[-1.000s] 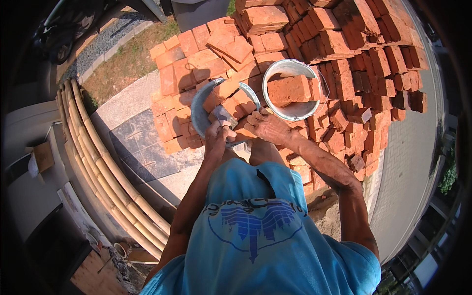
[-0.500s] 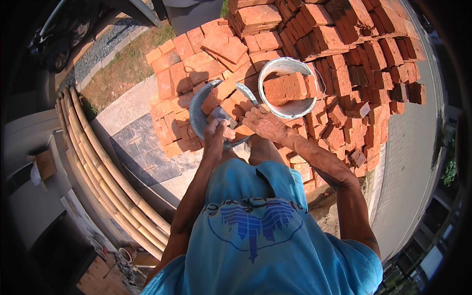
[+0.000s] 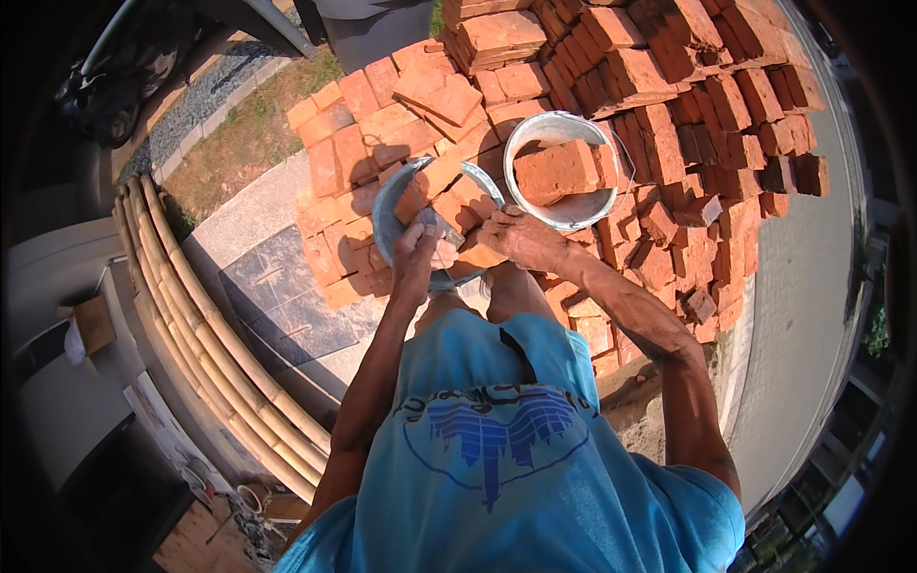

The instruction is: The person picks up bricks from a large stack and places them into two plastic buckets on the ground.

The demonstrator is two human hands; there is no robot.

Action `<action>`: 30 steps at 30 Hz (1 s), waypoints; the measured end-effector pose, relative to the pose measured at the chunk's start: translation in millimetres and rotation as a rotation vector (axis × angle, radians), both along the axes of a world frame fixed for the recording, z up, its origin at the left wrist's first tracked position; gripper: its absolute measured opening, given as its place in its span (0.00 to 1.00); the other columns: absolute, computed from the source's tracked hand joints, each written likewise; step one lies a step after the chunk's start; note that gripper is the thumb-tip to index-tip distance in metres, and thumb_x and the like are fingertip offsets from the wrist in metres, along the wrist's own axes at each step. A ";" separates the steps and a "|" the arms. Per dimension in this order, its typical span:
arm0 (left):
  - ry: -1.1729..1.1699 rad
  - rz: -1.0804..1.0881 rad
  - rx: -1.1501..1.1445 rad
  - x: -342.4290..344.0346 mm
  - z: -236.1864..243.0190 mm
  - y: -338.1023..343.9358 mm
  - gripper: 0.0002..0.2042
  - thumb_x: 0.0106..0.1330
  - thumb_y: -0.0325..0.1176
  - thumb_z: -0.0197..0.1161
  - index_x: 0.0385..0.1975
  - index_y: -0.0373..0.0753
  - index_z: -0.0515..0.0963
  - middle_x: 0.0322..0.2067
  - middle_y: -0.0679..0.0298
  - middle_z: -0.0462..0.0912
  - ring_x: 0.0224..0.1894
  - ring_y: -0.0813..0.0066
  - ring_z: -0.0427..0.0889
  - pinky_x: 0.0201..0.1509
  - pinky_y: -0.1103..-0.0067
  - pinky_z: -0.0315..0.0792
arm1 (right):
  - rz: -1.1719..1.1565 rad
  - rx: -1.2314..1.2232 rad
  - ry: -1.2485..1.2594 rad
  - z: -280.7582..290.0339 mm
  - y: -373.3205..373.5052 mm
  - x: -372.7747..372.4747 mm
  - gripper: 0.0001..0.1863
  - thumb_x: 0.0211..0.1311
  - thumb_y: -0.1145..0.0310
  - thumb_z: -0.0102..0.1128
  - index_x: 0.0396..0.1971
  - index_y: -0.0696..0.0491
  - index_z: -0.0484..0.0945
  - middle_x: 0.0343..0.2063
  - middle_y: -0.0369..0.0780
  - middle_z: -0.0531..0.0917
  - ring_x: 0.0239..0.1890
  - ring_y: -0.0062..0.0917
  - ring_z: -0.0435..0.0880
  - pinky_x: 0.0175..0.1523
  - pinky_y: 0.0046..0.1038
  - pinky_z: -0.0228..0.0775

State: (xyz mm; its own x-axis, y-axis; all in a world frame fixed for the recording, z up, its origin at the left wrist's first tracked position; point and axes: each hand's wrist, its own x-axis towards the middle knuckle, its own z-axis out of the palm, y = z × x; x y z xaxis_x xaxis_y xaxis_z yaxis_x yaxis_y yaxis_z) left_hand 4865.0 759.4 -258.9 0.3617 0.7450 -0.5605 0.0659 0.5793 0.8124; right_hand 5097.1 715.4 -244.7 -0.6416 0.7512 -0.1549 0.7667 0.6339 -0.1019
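My left hand (image 3: 422, 250) is closed on a grey flat tool (image 3: 439, 229), too small to identify surely, over the near part of a grey metal bucket (image 3: 386, 214). Broken red bricks (image 3: 430, 181) fill much of that bucket. My right hand (image 3: 511, 241) has its fingers curled on a brick piece (image 3: 480, 254) at the bucket's near right side. Just beyond that hand, a pale bucket (image 3: 610, 153) with a wire handle holds brick pieces (image 3: 554, 175).
Stacked red bricks (image 3: 669, 81) spread behind and right of the buckets. Long bamboo poles (image 3: 220, 339) lie along the left beside a paved path (image 3: 244, 205). A grey bin (image 3: 368, 24) stands at the back. A grey paved road (image 3: 783, 315) runs along the right.
Both hands stay at the left bucket, with slight shifts of the fingers and wrists. The view has moved slightly; the bricks and buckets appear unchanged.
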 end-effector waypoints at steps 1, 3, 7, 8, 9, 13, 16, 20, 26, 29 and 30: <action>-0.008 -0.009 0.011 -1.9 -1.0 0.1 0.17 0.72 0.41 0.52 0.42 0.30 0.73 0.29 0.55 0.83 0.29 0.69 0.85 0.35 0.77 0.80 | 0.020 -0.015 -0.078 11.6 -2.1 -4.9 0.12 0.48 0.71 0.60 0.34 0.51 0.71 0.35 0.36 0.77 0.46 0.27 0.74 0.54 0.31 0.65; -0.003 -0.022 0.010 -1.3 0.2 0.0 0.16 0.72 0.41 0.52 0.43 0.30 0.73 0.30 0.56 0.83 0.30 0.70 0.85 0.34 0.78 0.80 | 0.030 0.028 0.013 23.7 -10.7 -3.3 0.12 0.48 0.70 0.60 0.34 0.51 0.71 0.35 0.37 0.77 0.46 0.27 0.74 0.54 0.30 0.65; 0.193 -0.124 0.216 -8.8 -26.5 1.4 0.15 0.72 0.39 0.52 0.41 0.31 0.75 0.29 0.57 0.83 0.31 0.73 0.84 0.32 0.80 0.77 | -0.085 -0.043 0.130 55.4 -24.8 10.4 0.18 0.41 0.73 0.65 0.35 0.54 0.70 0.35 0.40 0.78 0.47 0.32 0.76 0.55 0.34 0.71; 0.198 -0.132 0.215 -5.5 -21.0 2.4 0.14 0.72 0.38 0.52 0.40 0.31 0.76 0.28 0.58 0.83 0.30 0.74 0.84 0.31 0.81 0.77 | -0.128 -0.081 0.159 68.0 -27.3 15.0 0.19 0.39 0.74 0.66 0.35 0.55 0.70 0.35 0.41 0.79 0.48 0.33 0.76 0.55 0.36 0.72; 0.204 -0.142 0.216 -0.1 -8.8 4.5 0.14 0.71 0.38 0.52 0.39 0.31 0.77 0.28 0.59 0.83 0.29 0.75 0.83 0.31 0.82 0.76 | -0.181 -0.114 0.173 77.6 -30.3 18.7 0.25 0.35 0.75 0.70 0.38 0.58 0.70 0.38 0.44 0.80 0.49 0.38 0.78 0.53 0.37 0.76; 0.253 -0.156 0.394 0.7 -37.3 7.4 0.11 0.66 0.33 0.55 0.31 0.30 0.75 0.22 0.53 0.76 0.26 0.66 0.79 0.33 0.70 0.69 | -0.403 -0.208 0.108 101.2 -47.8 30.2 0.33 0.34 0.68 0.75 0.45 0.58 0.70 0.41 0.47 0.81 0.50 0.41 0.79 0.52 0.37 0.76; 0.269 -0.187 0.419 1.1 -48.3 12.2 0.10 0.65 0.32 0.55 0.32 0.29 0.74 0.21 0.52 0.74 0.26 0.64 0.77 0.33 0.69 0.69 | -0.625 -0.252 0.104 108.0 -57.9 39.1 0.33 0.34 0.67 0.75 0.46 0.55 0.72 0.39 0.46 0.81 0.49 0.40 0.79 0.50 0.39 0.77; 0.269 -0.255 0.332 -4.9 -15.0 16.7 0.13 0.70 0.35 0.53 0.38 0.30 0.78 0.26 0.62 0.80 0.27 0.81 0.78 0.30 0.83 0.74 | -0.913 -0.258 0.250 121.9 -59.7 44.3 0.27 0.33 0.68 0.74 0.39 0.57 0.75 0.35 0.47 0.81 0.43 0.41 0.81 0.46 0.40 0.76; 0.215 -0.228 0.181 -17.1 13.6 13.6 0.18 0.70 0.39 0.51 0.45 0.29 0.76 0.31 0.62 0.79 0.28 0.80 0.78 0.34 0.83 0.75 | -1.123 -0.253 0.667 130.7 -48.9 49.0 0.25 0.35 0.71 0.74 0.39 0.60 0.78 0.32 0.48 0.84 0.33 0.35 0.85 0.40 0.32 0.78; 0.183 -0.258 0.213 -22.6 13.3 9.9 0.20 0.71 0.42 0.50 0.48 0.30 0.76 0.33 0.62 0.79 0.30 0.79 0.78 0.35 0.82 0.75 | -1.194 -0.296 0.830 138.3 -37.4 46.3 0.25 0.36 0.71 0.74 0.40 0.61 0.78 0.29 0.45 0.86 0.30 0.28 0.85 0.36 0.28 0.77; 0.179 -0.254 0.215 -23.2 13.7 7.6 0.20 0.71 0.43 0.50 0.48 0.30 0.75 0.34 0.61 0.79 0.31 0.79 0.78 0.36 0.82 0.76 | -1.208 -0.302 0.870 139.3 -33.9 45.5 0.25 0.36 0.71 0.74 0.40 0.62 0.78 0.28 0.44 0.86 0.29 0.26 0.85 0.34 0.27 0.77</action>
State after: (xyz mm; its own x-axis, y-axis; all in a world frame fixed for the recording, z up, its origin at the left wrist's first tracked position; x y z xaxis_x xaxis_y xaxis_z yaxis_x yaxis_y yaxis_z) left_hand 4841.7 767.0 -245.3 0.4605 0.7516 -0.4722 0.3377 0.3436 0.8763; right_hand 5142.5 681.5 -105.3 0.3462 0.8875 -0.3040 0.4298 -0.4381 -0.7895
